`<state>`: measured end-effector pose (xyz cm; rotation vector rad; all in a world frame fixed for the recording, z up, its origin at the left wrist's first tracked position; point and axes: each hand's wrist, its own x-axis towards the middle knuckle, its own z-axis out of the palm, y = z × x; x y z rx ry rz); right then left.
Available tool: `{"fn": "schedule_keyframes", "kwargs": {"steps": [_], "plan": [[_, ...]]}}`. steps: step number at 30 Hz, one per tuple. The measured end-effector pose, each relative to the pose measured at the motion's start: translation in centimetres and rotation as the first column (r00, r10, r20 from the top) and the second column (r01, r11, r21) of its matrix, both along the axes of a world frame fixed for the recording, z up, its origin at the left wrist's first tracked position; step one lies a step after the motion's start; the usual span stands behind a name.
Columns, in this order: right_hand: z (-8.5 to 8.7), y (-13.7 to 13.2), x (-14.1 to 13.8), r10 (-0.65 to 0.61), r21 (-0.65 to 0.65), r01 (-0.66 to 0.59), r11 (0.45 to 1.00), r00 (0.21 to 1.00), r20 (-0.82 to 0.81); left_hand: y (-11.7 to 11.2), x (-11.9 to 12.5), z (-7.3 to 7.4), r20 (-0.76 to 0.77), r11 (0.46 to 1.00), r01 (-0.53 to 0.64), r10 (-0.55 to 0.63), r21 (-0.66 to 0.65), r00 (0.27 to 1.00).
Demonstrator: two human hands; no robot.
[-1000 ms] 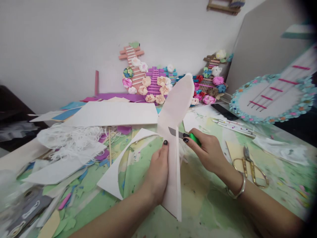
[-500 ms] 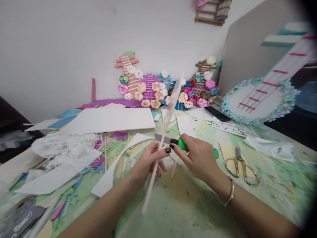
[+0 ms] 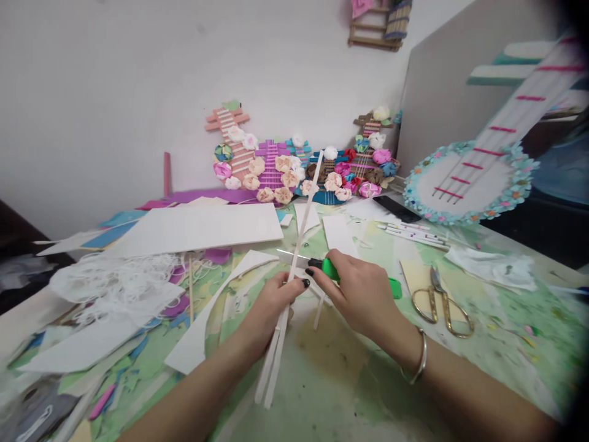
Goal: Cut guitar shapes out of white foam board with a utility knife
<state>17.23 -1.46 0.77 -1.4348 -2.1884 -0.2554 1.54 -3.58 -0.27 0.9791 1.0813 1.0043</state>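
Note:
Between the thumb and fingers of my left hand (image 3: 271,310) is a long, thin white strip (image 3: 305,224), tilted upright, its top leaning right. Its lower part shows a split, with two narrow lengths side by side below the hand. My right hand (image 3: 361,294) grips a green utility knife (image 3: 330,270). The knife's blade points left and lies across the strip just above my left thumb; I cannot tell whether it touches. Beneath the hands, small white offcuts (image 3: 318,312) rest on the stained green tabletop (image 3: 340,387).
Gold-handled scissors (image 3: 442,304) lie to the right. A white board (image 3: 197,227), a curved white cutout (image 3: 193,341) and tangled white string (image 3: 105,285) spread over the left. Flower-decorated model instruments (image 3: 273,162) line the wall; a larger blue-edged one (image 3: 469,184) leans at right.
The strip showed its broader face before; now it appears narrow, with two lengths visible below my left hand. The knife stays close to it. The view has shifted slightly.

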Motion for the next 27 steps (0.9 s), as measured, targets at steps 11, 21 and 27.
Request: {"fn": "schedule_keyframes", "kwargs": {"steps": [11, 21, 27], "plan": [[0.3, -0.3, 0.4, -0.003, 0.044, 0.002, 0.999, 1.000, 0.014, 0.1, -0.3, 0.0, 0.070, 0.983, 0.125, -0.116, -0.134, 0.991], [0.8, 0.2, 0.9, 0.015, 0.031, -0.016, 0.999, 0.999, 0.049, 0.5, -1.1, -0.1, 0.033, 0.967, 0.208, -0.206, -0.144, 0.978], [0.7, 0.8, 1.4, 0.042, 0.048, -0.046, 0.998, 0.997, 0.066, 0.0, -0.8, 0.7, 0.056, 0.969, 0.201, -0.195, -0.146, 0.979]]}}
